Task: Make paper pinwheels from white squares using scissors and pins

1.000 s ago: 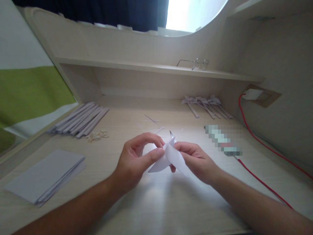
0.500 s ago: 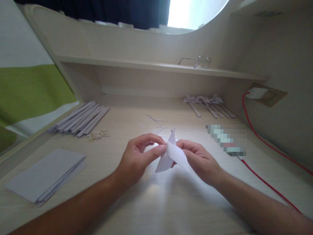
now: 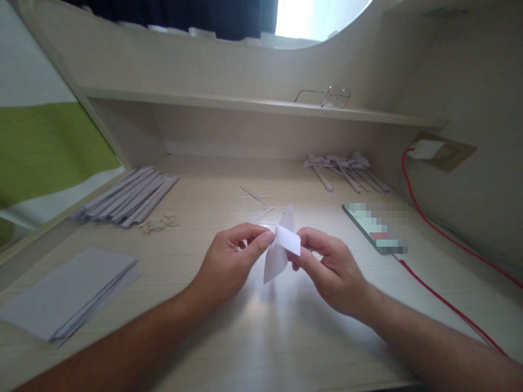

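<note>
I looked down on a pale wood-grain surface [image 3: 261, 337], smooth and matt, with a shelf [image 3: 245, 103] running along its far edge. Near the left edge lay a flat stack of white sheets [image 3: 69, 294], crisp and rectangular, and beyond it, toward the far left corner, a row of long grey paper strips [image 3: 126, 197] lay side by side. A thin red cable [image 3: 441, 302] ran along the right edge up to a wall socket, and a phone [image 3: 373, 227] lay flat beside it. A cluster of small folded paper pieces [image 3: 347, 171] sat toward the far right corner.

My left hand [image 3: 229, 267] and my right hand [image 3: 330, 269] met over the middle of the surface, both lifted a little off it. Between them was the folded paper [image 3: 280, 250], thin, white and stiff at its creases, with its long axis running nearly upright, tilted a little toward the far edge. It lay just right of the left grip and just left of the right grip, about equally near to each. The left grip was pinched closed on the paper's left side between thumb and forefinger. The right grip was likewise closed on a small flap at the paper's right side.
</note>
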Tool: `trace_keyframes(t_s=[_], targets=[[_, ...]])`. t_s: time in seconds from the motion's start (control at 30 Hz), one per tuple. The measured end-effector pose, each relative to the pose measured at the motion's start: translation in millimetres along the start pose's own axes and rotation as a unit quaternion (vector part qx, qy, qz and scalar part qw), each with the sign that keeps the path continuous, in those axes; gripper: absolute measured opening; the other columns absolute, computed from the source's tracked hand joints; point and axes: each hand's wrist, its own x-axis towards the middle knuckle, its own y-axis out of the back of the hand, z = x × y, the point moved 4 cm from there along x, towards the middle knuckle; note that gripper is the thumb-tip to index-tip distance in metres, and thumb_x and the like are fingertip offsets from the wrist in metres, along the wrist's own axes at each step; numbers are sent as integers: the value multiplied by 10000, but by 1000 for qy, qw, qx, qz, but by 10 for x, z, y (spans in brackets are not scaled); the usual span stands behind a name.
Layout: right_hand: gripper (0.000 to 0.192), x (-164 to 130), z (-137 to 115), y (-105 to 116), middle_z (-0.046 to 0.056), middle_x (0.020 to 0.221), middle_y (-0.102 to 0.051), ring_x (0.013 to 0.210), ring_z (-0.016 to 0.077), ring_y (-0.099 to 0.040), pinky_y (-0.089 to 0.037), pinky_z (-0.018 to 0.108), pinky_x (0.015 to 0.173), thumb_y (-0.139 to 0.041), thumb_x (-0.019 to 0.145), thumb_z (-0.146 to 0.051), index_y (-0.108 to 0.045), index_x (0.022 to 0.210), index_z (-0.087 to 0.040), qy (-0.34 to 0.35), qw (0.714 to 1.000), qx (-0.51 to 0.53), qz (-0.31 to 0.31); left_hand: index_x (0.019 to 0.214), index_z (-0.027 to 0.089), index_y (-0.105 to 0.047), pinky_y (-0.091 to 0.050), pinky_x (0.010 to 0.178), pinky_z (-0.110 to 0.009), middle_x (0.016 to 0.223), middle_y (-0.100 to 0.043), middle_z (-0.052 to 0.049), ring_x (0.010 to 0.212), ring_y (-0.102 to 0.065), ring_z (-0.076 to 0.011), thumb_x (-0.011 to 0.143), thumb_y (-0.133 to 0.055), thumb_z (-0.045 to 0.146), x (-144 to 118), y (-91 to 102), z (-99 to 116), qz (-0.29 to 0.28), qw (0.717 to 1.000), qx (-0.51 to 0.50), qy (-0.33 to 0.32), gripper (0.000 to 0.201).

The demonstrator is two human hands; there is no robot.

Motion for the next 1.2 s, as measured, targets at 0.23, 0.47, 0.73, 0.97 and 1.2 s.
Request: trace_keyframes(t_s=[0.23, 0.47, 0.73, 0.97, 1.2], targets=[[199, -45, -49, 12, -28, 678, -563, 605, 113, -490, -363, 275, 591, -596, 940, -182, -578, 742, -185, 67, 988, -131, 36, 969, 227, -824, -490, 895, -295, 948, -793, -17, 942, -695, -201, 978, -634, 355, -3, -54, -29, -62, 997, -46, 17, 229], [213, -49, -142, -11, 6, 681, -597, 596, 128, -518, -349, 293, 595, -548, 952, -174, -591, 744, -176, 147, 958, -245, 28, 876, 226, -803, -492, 929, -341, 928, -771, -33, 910, -669, -224, 998, -577, 408, 9, -76, -67, -98, 994, -52, 8, 314], [241, -44, -134, -39, -1, 629, -593, 559, 131, -495, -312, 310, 589, -554, 944, -199, -567, 704, -185, 173, 917, -357, 34, 960, 205, -790, -491, 951, -330, 1006, -775, -44, 1010, -681, -231, 964, -650, 406, -1, -96, -38, -109, 991, -76, 12, 245], [249, -56, -154, -55, -5, 602, -579, 553, 137, -479, -287, 330, 590, -570, 947, -197, -575, 699, -183, 196, 902, -380, 53, 1173, 199, -688, -548, 842, -307, 1032, -784, -73, 960, -720, -214, 858, -802, 298, -23, -133, -82, -75, 972, -220, 40, 349], [281, -83, -216, -32, -7, 599, -587, 561, 139, -469, -284, 344, 603, -588, 954, -198, -556, 675, -198, 218, 892, -389, 80, 1062, 196, -707, -550, 897, -306, 1184, -762, -90, 1033, -715, -214, 834, -818, 239, -37, -111, -61, -71, 965, -253, 24, 257]])
